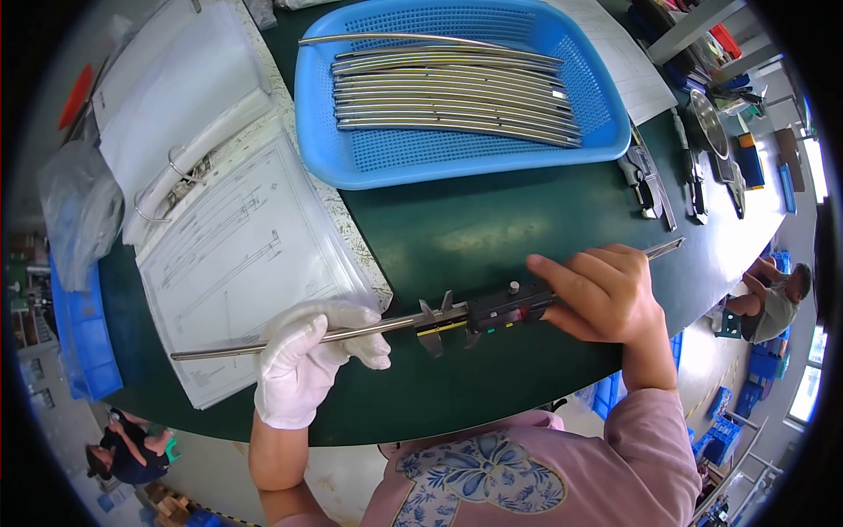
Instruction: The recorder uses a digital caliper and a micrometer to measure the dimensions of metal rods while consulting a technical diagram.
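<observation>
My left hand (pixel 299 364), in a white glove, is closed round a thin metal tube (pixel 219 352) that slants across the front of the table. Its left end lies over the printed drawing page (pixel 237 255). In my bare right hand (pixel 606 294) is a black digital caliper (pixel 505 307), its beam sticking out past my fingers to the right. The caliper's jaws are at the tube's right end; whether they touch it I cannot tell. Behind my hands a blue basket (pixel 457 167) holds several similar metal tubes (pixel 448 97), lying side by side.
An open ring binder (pixel 183 165) covers the left of the green table (pixel 457 228). Hand tools (pixel 650 180) and a metal bowl (pixel 708 123) lie at the right. Another person (pixel 777 294) sits at far right, a further person (pixel 132 452) at lower left.
</observation>
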A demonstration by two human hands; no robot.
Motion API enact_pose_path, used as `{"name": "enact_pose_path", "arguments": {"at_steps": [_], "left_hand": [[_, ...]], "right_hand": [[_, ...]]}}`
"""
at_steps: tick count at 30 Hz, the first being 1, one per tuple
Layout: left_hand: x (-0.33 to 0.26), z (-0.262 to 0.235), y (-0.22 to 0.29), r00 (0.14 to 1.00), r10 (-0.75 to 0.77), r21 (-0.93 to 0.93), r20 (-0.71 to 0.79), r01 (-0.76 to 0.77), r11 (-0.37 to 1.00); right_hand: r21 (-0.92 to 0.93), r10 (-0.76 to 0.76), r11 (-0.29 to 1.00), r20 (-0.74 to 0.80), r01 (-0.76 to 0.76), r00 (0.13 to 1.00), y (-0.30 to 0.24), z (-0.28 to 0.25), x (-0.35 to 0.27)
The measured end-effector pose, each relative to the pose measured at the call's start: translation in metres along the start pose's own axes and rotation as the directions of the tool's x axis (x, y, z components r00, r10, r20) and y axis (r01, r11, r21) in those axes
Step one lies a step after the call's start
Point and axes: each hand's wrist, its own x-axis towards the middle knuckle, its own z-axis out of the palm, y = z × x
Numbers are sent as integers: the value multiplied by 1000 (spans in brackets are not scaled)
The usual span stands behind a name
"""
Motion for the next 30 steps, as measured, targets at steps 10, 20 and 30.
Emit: {"name": "enact_pose_path", "arguments": {"at_steps": [10, 20, 30], "left_hand": [[2, 4, 5, 999, -23, 35, -27, 24, 999], [-14, -1, 25, 968, 250, 327, -3, -235, 915], [-35, 18, 15, 995, 68, 754, -71, 9, 657]], "right_hand": [[11, -10, 1000, -1, 10, 1000, 3, 2, 2], [-45, -63, 997, -166, 56, 984, 3, -5, -7], [-63, 66, 995, -211, -81, 975, 5, -12, -12]]}}
